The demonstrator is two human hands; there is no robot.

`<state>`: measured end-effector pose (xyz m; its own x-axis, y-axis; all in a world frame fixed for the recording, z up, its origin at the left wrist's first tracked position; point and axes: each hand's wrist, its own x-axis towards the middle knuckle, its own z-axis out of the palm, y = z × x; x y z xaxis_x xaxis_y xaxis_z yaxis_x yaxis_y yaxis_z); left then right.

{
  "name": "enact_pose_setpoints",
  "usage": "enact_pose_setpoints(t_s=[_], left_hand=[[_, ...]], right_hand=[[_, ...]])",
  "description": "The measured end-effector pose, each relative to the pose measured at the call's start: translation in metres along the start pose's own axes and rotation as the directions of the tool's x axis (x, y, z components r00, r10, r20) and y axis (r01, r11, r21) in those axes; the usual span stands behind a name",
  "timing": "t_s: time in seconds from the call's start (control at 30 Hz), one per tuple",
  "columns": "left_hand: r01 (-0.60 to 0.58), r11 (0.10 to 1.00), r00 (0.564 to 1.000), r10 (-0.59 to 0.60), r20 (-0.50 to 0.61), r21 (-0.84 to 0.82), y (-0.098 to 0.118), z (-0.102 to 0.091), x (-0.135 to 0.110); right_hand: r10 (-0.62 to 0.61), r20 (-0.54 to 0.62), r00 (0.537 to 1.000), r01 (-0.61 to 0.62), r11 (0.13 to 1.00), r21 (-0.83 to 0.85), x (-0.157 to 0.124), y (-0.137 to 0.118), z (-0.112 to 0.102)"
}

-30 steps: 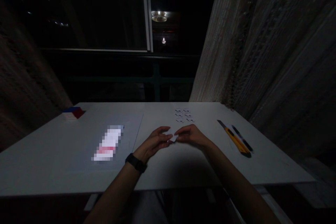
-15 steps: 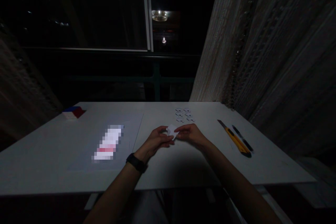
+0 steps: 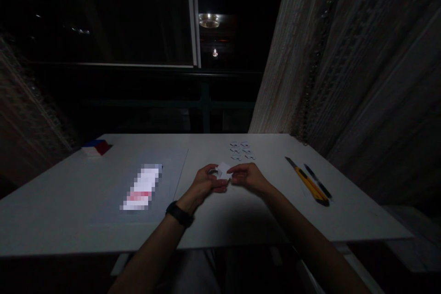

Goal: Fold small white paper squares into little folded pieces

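Between my two hands is a small folded piece of white paper point(image 3: 223, 168), held above the middle of the table. My left hand point(image 3: 206, 181), with a dark band at the wrist, pinches it from the left and below. The fingers of my right hand point(image 3: 248, 176) close on its right edge. Just beyond the hands, several small white folded paper pieces point(image 3: 235, 151) lie in two columns on the table. Finer folds of the held paper are too dim to make out.
On the white table point(image 3: 213, 220) a yellow utility knife point(image 3: 310, 183) with its blade out lies at right, beside a dark pen point(image 3: 317, 180). A lit, blurred-out screen point(image 3: 143, 187) rests on a large sheet point(image 3: 168, 170) at left. A coloured cube point(image 3: 95, 147) stands at the far left corner.
The paper has shifted slightly left and turned in my fingers. My left fingers have opened into a wider curve around it; the things on the table stay put.
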<state>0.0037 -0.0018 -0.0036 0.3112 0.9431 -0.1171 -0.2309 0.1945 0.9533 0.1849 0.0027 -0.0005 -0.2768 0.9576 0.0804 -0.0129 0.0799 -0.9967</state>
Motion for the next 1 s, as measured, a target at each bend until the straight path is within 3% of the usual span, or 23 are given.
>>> enact_pose_setpoints(t_s=[0.17,0.37,1.0], left_hand=[[-0.024,0.998,1.000,0.025,0.016,-0.059,0.003,0.001,-0.001],[-0.057,0.997,0.997,0.054,-0.060,-0.044,0.004,0.002,-0.002],[-0.120,0.992,0.987,0.122,-0.106,0.023,-0.002,0.003,0.004]], right_hand=[[-0.032,-0.055,0.998,0.031,0.999,-0.014,0.001,0.001,0.000],[-0.072,-0.018,0.997,0.072,0.997,0.003,0.002,0.007,0.000],[-0.046,-0.018,0.999,0.047,0.998,0.046,0.008,0.021,0.001]])
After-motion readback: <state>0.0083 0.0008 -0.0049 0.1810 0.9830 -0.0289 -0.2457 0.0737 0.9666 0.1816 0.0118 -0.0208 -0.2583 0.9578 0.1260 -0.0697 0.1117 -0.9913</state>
